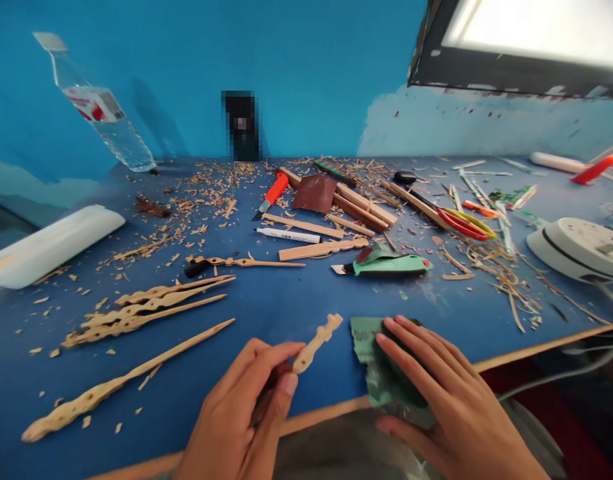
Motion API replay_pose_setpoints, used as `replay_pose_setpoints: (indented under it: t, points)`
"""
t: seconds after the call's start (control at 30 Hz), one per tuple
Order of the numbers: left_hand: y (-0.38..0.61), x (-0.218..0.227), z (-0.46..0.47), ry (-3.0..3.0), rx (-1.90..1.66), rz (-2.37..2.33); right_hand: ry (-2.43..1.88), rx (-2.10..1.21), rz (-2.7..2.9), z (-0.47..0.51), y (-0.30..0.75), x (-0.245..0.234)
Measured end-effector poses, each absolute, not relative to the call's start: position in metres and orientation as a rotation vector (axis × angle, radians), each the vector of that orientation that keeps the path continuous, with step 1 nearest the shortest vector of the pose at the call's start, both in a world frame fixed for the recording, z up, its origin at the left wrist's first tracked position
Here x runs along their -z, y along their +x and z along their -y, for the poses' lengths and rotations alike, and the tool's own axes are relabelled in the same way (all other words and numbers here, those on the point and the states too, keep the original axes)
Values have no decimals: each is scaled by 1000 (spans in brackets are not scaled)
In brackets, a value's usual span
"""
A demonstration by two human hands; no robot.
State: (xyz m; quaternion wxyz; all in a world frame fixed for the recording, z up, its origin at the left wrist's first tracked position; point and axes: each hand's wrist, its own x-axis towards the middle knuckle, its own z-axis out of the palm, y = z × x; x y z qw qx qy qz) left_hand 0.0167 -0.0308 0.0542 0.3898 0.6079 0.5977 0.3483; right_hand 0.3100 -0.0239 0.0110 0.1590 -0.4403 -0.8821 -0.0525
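My left hand (249, 407) is closed, pinching a carved wooden stick (317, 343) between thumb and fingers. Its knobbly, notched end points up and to the right; the rest is hidden in the hand. My right hand (439, 387) lies with fingers stretched out over a torn piece of green sandpaper (369, 353) at the table's front edge, its thumb spread apart. To the left, a long carved stick (116, 383) with a tapered tip lies on the table, and several similar carved sticks (146, 308) lie together behind it.
Beyond my hands lie a green utility knife (393, 265) with its blade out, a red-handled knife (273, 193), a marker (289, 235), brown sandpaper (313, 193) and wood strips (366, 203). Shavings (201, 193) are scattered about. A bottle (106, 120) stands back left; a white power strip (579, 247) sits right.
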Motion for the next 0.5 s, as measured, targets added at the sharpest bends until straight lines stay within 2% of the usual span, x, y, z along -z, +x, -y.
replay_pose_setpoints:
  t: [0.2, 0.33, 0.43, 0.5]
  points:
    - [10, -42, 13, 2165, -755, -1622, -1088, 83, 2527, 29, 305, -23]
    - [18, -46, 5, 2342, -651, -1634, -1088, -193, 2287, 28, 289, -29]
    - [9, -49, 14, 2427, -804, -1671, -1333, -221, 1848, 28, 271, -33]
    - [-8, -44, 30, 2404, -971, -1685, -1338, -147, 1796, 23, 260, -34]
